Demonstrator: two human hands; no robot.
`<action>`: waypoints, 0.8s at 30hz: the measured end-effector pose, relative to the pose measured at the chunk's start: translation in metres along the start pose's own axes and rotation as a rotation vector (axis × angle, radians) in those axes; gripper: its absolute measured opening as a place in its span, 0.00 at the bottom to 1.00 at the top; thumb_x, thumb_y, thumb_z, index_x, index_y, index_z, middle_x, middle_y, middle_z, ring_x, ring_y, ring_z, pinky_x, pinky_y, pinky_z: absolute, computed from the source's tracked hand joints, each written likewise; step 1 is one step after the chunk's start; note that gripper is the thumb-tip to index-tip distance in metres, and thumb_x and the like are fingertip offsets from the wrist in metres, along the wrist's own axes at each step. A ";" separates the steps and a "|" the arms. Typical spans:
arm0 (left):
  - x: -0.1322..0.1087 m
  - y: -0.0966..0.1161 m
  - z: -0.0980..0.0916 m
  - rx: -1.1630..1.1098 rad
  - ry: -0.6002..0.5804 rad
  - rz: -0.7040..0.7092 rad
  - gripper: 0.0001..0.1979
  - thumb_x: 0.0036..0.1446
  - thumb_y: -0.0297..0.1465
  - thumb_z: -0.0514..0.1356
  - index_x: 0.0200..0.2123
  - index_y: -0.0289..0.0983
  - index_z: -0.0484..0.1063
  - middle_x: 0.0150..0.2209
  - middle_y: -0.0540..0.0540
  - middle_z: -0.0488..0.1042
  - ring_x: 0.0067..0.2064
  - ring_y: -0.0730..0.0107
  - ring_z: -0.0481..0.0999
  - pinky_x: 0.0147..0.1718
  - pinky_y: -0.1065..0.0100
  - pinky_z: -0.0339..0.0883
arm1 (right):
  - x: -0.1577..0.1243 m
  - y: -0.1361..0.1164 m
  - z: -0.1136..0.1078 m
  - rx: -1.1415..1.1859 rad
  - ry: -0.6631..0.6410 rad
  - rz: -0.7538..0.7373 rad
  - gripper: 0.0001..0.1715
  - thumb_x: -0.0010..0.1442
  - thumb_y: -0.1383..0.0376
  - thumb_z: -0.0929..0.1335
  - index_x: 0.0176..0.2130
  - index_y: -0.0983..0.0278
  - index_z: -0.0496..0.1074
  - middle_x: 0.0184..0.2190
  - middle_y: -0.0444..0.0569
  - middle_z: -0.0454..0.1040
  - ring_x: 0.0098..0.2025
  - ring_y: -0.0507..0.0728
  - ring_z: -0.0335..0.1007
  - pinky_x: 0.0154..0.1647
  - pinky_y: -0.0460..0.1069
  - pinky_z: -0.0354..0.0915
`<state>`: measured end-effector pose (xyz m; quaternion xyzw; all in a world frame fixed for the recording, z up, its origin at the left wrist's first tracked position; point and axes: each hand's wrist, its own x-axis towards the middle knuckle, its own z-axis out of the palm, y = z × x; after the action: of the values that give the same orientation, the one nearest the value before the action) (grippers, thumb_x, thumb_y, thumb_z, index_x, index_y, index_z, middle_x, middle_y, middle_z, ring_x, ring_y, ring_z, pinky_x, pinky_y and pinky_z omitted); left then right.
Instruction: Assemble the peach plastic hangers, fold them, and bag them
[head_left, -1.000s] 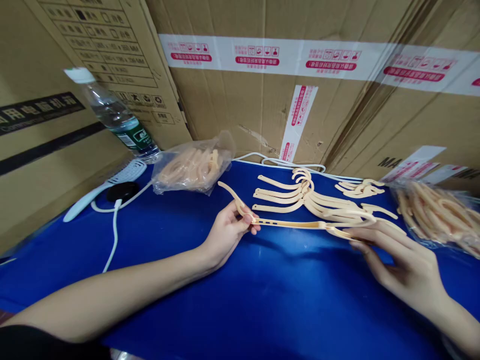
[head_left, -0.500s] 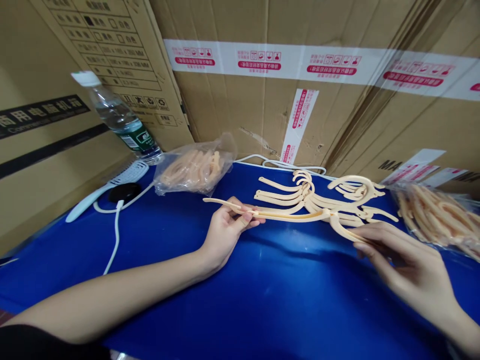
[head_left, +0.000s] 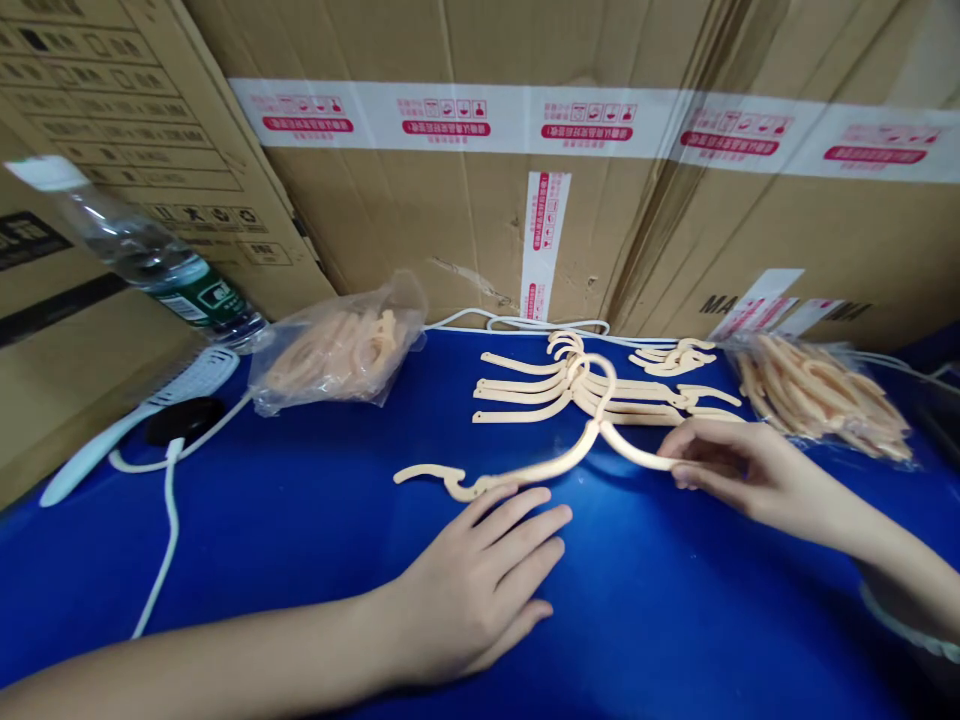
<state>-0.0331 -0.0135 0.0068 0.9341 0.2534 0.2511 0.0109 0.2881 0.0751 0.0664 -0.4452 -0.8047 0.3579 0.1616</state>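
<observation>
A beige plastic hanger lies on the blue table top, its hook pointing away from me. My left hand rests flat on the blue surface with fingers spread, fingertips just touching the hanger's left arm. My right hand pinches the end of the hanger's right arm. Behind it a pile of several like hangers is stacked on the table.
Two clear bags of beige parts lie at the back, a left bag and a right bag. A water bottle, a white brush and a white cable sit at the left. Cardboard boxes wall the back.
The hanger was held up between both hands; now it lies on the table nearer me. My left hand has let go and flattened. The view has shifted right.
</observation>
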 end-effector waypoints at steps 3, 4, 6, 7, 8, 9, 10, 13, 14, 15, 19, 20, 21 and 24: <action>0.000 0.001 0.002 0.092 -0.031 -0.019 0.20 0.69 0.35 0.55 0.56 0.26 0.71 0.63 0.35 0.70 0.61 0.47 0.70 0.58 0.49 0.65 | -0.002 0.001 0.006 -0.115 -0.112 -0.004 0.11 0.64 0.58 0.69 0.35 0.62 0.75 0.33 0.50 0.78 0.34 0.56 0.76 0.35 0.49 0.72; 0.000 0.001 0.002 0.112 -0.044 -0.024 0.21 0.70 0.36 0.54 0.57 0.27 0.71 0.63 0.36 0.70 0.60 0.48 0.72 0.57 0.50 0.66 | -0.003 0.002 0.008 -0.149 -0.130 -0.017 0.11 0.64 0.58 0.68 0.35 0.62 0.75 0.33 0.50 0.78 0.34 0.56 0.75 0.35 0.49 0.72; 0.000 0.002 0.001 0.142 -0.071 -0.030 0.22 0.71 0.37 0.52 0.57 0.27 0.71 0.62 0.36 0.71 0.58 0.49 0.73 0.54 0.51 0.67 | -0.005 0.002 0.011 -0.222 -0.144 -0.058 0.10 0.64 0.60 0.67 0.34 0.62 0.74 0.35 0.50 0.76 0.35 0.56 0.74 0.36 0.49 0.71; 0.000 0.003 0.001 0.155 -0.076 -0.032 0.23 0.71 0.38 0.52 0.57 0.26 0.71 0.62 0.35 0.71 0.57 0.49 0.73 0.52 0.52 0.68 | -0.006 0.002 0.012 -0.256 -0.151 -0.071 0.10 0.65 0.60 0.67 0.33 0.62 0.74 0.36 0.50 0.76 0.35 0.56 0.74 0.37 0.49 0.70; 0.000 0.004 0.001 0.167 -0.079 -0.036 0.23 0.71 0.38 0.52 0.57 0.26 0.71 0.62 0.35 0.71 0.57 0.48 0.74 0.51 0.52 0.68 | -0.006 0.001 0.013 -0.281 -0.165 -0.074 0.11 0.65 0.60 0.67 0.33 0.62 0.74 0.36 0.50 0.75 0.35 0.56 0.73 0.36 0.49 0.68; 0.000 0.004 0.000 0.177 -0.081 -0.041 0.23 0.71 0.39 0.51 0.57 0.25 0.71 0.62 0.34 0.71 0.56 0.48 0.74 0.49 0.52 0.69 | -0.006 0.001 0.013 -0.296 -0.182 -0.066 0.11 0.65 0.61 0.67 0.32 0.62 0.74 0.35 0.50 0.75 0.34 0.55 0.72 0.35 0.49 0.67; -0.001 0.004 0.001 0.185 -0.080 -0.046 0.24 0.71 0.39 0.51 0.57 0.25 0.71 0.62 0.34 0.71 0.56 0.48 0.74 0.48 0.52 0.69 | -0.006 0.001 0.013 -0.304 -0.192 -0.053 0.11 0.65 0.61 0.67 0.32 0.61 0.74 0.33 0.49 0.74 0.32 0.54 0.72 0.33 0.49 0.66; -0.002 0.003 0.003 0.185 -0.082 -0.066 0.25 0.71 0.40 0.52 0.59 0.25 0.69 0.62 0.33 0.71 0.56 0.47 0.74 0.50 0.51 0.69 | -0.004 0.002 0.014 -0.339 -0.153 -0.038 0.10 0.64 0.63 0.66 0.32 0.61 0.74 0.30 0.48 0.74 0.30 0.54 0.70 0.31 0.48 0.64; -0.003 0.001 0.005 0.178 -0.085 -0.083 0.26 0.70 0.40 0.52 0.60 0.25 0.68 0.63 0.32 0.69 0.59 0.47 0.72 0.53 0.50 0.68 | -0.003 0.003 0.014 -0.361 -0.114 -0.047 0.09 0.64 0.64 0.66 0.32 0.62 0.73 0.30 0.48 0.75 0.31 0.55 0.71 0.32 0.49 0.64; -0.004 0.000 0.006 0.167 -0.089 -0.104 0.27 0.70 0.41 0.52 0.61 0.25 0.67 0.64 0.32 0.67 0.62 0.46 0.70 0.56 0.49 0.67 | -0.002 0.005 0.014 -0.385 -0.073 -0.061 0.09 0.65 0.65 0.66 0.32 0.62 0.73 0.31 0.49 0.75 0.32 0.56 0.71 0.33 0.49 0.64; -0.005 -0.007 0.011 0.102 -0.128 -0.187 0.33 0.67 0.42 0.55 0.66 0.24 0.59 0.69 0.29 0.59 0.70 0.43 0.56 0.64 0.45 0.59 | 0.002 0.015 0.015 -0.488 0.061 -0.137 0.09 0.66 0.65 0.64 0.34 0.63 0.73 0.34 0.53 0.76 0.35 0.58 0.73 0.36 0.52 0.67; -0.005 -0.009 0.011 0.087 -0.146 -0.200 0.34 0.67 0.42 0.56 0.67 0.24 0.58 0.69 0.28 0.57 0.71 0.42 0.55 0.64 0.44 0.59 | 0.003 0.017 0.015 -0.511 0.093 -0.158 0.09 0.66 0.66 0.65 0.35 0.63 0.73 0.35 0.54 0.77 0.36 0.59 0.73 0.37 0.52 0.67; -0.004 -0.010 0.011 0.073 -0.163 -0.211 0.35 0.66 0.42 0.56 0.67 0.25 0.57 0.70 0.28 0.56 0.71 0.41 0.54 0.65 0.44 0.58 | 0.003 0.019 0.016 -0.530 0.124 -0.176 0.08 0.65 0.66 0.65 0.35 0.63 0.73 0.35 0.54 0.77 0.37 0.59 0.73 0.38 0.53 0.68; -0.004 -0.013 0.010 0.034 -0.201 -0.238 0.36 0.66 0.43 0.57 0.69 0.28 0.55 0.71 0.28 0.52 0.72 0.39 0.52 0.65 0.41 0.57 | 0.006 0.024 0.019 -0.560 0.186 -0.211 0.06 0.65 0.67 0.66 0.35 0.63 0.73 0.36 0.55 0.77 0.38 0.60 0.73 0.39 0.54 0.68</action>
<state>-0.0372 -0.0030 -0.0050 0.9180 0.3642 0.1488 0.0502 0.2883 0.0802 0.0362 -0.4173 -0.8955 0.0613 0.1420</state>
